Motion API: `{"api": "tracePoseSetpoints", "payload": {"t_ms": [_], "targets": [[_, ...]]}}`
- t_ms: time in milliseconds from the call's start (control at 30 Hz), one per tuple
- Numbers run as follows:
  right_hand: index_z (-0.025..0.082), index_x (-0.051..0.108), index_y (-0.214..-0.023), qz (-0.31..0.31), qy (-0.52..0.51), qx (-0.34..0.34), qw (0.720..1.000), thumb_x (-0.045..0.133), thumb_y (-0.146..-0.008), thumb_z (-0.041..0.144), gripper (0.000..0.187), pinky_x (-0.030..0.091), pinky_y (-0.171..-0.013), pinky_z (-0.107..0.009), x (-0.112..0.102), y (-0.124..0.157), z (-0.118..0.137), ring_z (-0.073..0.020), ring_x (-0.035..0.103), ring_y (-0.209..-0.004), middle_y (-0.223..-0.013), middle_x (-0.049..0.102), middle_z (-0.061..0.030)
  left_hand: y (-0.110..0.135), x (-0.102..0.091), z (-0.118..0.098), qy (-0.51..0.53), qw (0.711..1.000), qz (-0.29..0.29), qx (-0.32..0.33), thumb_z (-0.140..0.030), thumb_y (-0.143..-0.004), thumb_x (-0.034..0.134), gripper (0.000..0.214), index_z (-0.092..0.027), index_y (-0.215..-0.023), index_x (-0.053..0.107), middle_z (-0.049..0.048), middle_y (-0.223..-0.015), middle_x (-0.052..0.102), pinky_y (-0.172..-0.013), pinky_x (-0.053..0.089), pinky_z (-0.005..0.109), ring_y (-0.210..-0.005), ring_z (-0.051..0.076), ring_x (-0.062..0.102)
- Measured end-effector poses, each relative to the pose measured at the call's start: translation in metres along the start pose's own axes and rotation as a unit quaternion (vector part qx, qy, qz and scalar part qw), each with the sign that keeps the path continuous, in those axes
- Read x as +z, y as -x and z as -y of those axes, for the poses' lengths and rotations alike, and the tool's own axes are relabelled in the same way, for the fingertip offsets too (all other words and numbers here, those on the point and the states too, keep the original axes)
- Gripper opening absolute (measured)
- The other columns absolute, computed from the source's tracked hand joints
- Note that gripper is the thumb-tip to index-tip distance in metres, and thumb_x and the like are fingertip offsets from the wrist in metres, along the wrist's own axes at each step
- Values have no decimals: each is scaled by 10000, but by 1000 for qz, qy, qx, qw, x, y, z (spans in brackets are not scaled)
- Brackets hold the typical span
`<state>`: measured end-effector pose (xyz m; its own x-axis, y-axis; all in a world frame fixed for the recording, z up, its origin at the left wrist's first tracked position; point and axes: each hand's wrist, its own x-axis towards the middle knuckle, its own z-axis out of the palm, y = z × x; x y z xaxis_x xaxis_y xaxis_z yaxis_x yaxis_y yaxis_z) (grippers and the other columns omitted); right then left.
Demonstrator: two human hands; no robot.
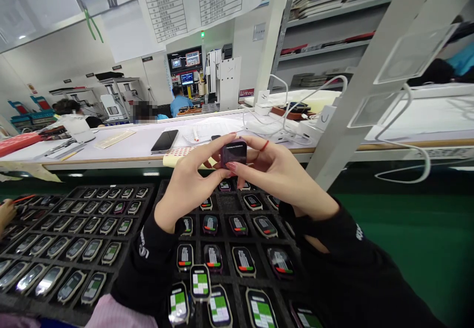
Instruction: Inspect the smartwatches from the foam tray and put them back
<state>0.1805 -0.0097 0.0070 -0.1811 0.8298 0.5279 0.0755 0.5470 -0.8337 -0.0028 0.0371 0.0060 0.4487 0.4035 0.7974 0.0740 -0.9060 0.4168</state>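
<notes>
Both my hands hold one small black smartwatch body (234,152) up in front of me, above the trays. My left hand (192,182) pinches its left side with thumb and fingers. My right hand (276,175) grips its right side, fingers curled around it, a red band on one finger. Its dark screen shows faint text. Beneath my hands lies a black compartment tray (227,202) filled with several lit watch bodies (243,260). Both my sleeves are black.
A second black tray (79,229) of watch bodies lies to the left, where another person's hand (5,214) shows at the edge. Behind runs a white shelf (140,145) with a phone (165,141), papers and cables. A slanted white post (355,101) stands right. Seated people work far back.
</notes>
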Motion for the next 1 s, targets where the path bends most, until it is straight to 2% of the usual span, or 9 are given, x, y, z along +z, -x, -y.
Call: {"api": "tracePoseSetpoints", "payload": {"t_ms": [133, 333, 433, 567, 700, 833, 1000], "targets": [[173, 588, -1288, 19, 3, -8, 1000, 752, -879, 393, 492, 603, -558, -267, 0, 0, 1, -156, 672, -662, -925, 739, -63, 0, 0, -1, -5, 1000, 1, -1, -58, -826, 734, 579, -262, -1357, 624, 10, -1222, 727, -790, 555, 192, -892, 97, 648], [185, 608, -1273, 11, 5, -1, 1000, 704, -915, 456, 460, 568, -541, -288, -4, 2, 4, -156, 645, -543, -661, 660, 18, 0, 1, 0, 7, 1000, 2, 11, -68, -831, 741, 591, -275, -1369, 612, 1, -1232, 722, -784, 556, 187, -863, 86, 647], [184, 575, -1327, 16, 3, 11, 1000, 697, -925, 469, 507, 568, -529, -281, -4, 3, 4, -153, 654, -557, -729, 697, -3, 0, 1, 0, 11, 1000, 4, 16, -45, -830, 730, 601, -269, -1374, 607, 1, -1270, 708, -786, 545, 167, -874, 74, 641], [174, 515, -1402, 45, -8, 11, 999, 741, -894, 423, 610, 598, -552, -274, -5, 4, 6, -186, 706, -705, -833, 729, -40, -1, 0, -1, 11, 1000, 6, 8, -55, -829, 737, 592, -265, -1369, 613, 7, -1246, 717, -781, 545, 174, -882, 84, 645], [184, 550, -1379, 51, -5, 8, 999, 733, -898, 450, 580, 604, -558, -279, -6, 5, 9, -178, 703, -689, -879, 735, -49, -1, -1, -2, 10, 1000, 5, 5, -74, -822, 754, 587, -266, -1361, 621, 9, -1180, 734, -769, 549, 194, -844, 91, 642], [184, 577, -1352, 48, -15, 2, 999, 721, -906, 503, 567, 592, -529, -275, -5, 3, 9, -161, 673, -596, -777, 713, -18, -1, 0, -3, 15, 1000, 3, 4, -65, -821, 749, 578, -248, -1355, 626, -1, -1097, 744, -757, 543, 188, -812, 83, 627], [190, 588, -1342, 22, -3, 13, 1000, 698, -922, 520, 545, 585, -520, -275, -2, 2, 8, -156, 656, -540, -688, 684, 9, -1, 1, -2, 21, 1000, 4, 7, -35, -820, 729, 598, -258, -1363, 616, 10, -1204, 727, -762, 555, 192, -832, 84, 636]]}}
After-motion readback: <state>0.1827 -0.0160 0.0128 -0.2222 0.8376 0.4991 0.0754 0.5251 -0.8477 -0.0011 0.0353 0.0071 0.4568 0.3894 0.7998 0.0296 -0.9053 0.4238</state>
